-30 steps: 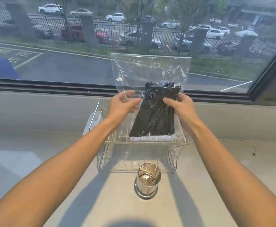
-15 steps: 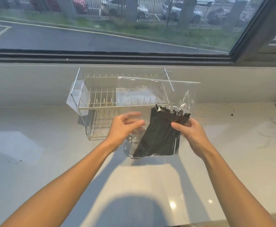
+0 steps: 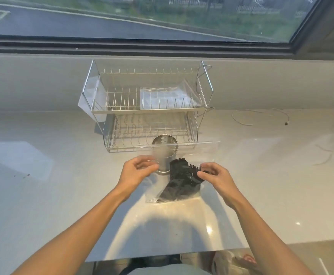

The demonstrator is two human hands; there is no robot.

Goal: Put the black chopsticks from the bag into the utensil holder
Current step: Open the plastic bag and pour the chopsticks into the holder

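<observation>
A clear plastic bag (image 3: 205, 151) holds a bundle of black chopsticks (image 3: 181, 181) and lies low over the counter, its open top edge toward the rack. My left hand (image 3: 136, 171) pinches the bag's left side with curled fingers. My right hand (image 3: 214, 175) pinches the bag at the chopsticks' upper ends. Behind the bag, seen partly through the plastic, stands the perforated steel utensil holder (image 3: 164, 147), between my hands and the rack.
A two-tier wire dish rack (image 3: 148, 111) stands at the back against the window sill, with clear plastic lying in its top tier. Thin white cables (image 3: 261, 118) lie on the pale counter (image 3: 43, 175) at the right. The counter's front edge runs near my body.
The bag with the chopsticks has come down from window height in front of the rack to just above the counter. My view has tilted down and both hands have moved toward me.
</observation>
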